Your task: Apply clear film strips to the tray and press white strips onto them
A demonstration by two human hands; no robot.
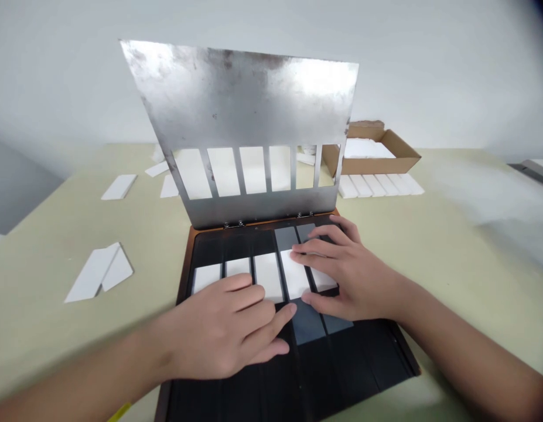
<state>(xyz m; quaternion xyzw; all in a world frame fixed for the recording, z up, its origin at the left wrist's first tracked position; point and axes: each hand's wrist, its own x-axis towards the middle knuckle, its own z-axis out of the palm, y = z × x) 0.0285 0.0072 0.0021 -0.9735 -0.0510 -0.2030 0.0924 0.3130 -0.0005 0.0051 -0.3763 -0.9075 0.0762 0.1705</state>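
A black tray with parallel grooves [262, 387] lies before me. White rectangular cards sit in a row across it, one of them a middle card [267, 275]. My right hand [357, 272] has its fingers spread over the right-hand cards, fingertips and thumb touching a white card [294, 274]. My left hand [225, 331] rests over the left part of the row, index finger stretched toward that card's lower edge, the others loosely bent. It partly covers the left cards. Grey-blue pieces [307, 322] show above and below the right-hand cards. A hinged metal plate with rectangular windows [253, 99] stands raised behind.
Loose white pieces [93, 272] lie on the pale table [464, 246] at left, another piece [119, 187] behind them. At back right is an open cardboard box [376, 166] with white pieces inside; a row of white pieces [381, 186] lies before it.
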